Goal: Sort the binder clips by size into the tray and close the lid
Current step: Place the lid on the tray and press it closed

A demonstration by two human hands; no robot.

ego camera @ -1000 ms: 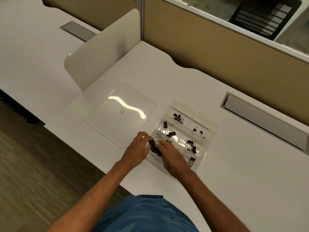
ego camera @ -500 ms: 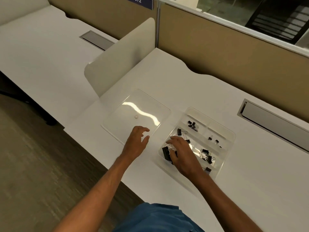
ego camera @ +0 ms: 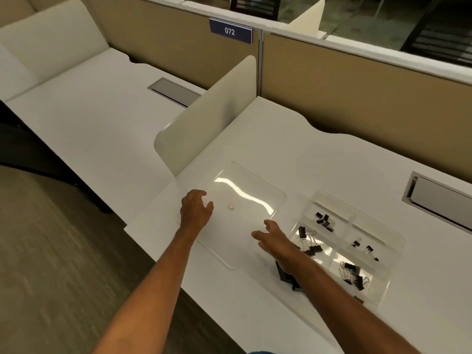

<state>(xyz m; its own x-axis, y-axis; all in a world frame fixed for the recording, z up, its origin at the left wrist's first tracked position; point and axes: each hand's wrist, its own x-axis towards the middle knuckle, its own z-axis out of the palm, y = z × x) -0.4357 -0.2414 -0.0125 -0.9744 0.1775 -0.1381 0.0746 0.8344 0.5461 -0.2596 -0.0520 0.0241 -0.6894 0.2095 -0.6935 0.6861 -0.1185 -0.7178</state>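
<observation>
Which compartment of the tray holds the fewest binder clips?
The far right compartment of the clear tray: only two small binder clips lie there; the others hold more.

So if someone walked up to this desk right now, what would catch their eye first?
Probably the two bare hands reaching over the clear lid, which lies flat on the white desk: the left hand at its left edge, the right hand at its near right corner. Next, the clear tray just right of the lid, with black binder clips grouped in its compartments.
</observation>
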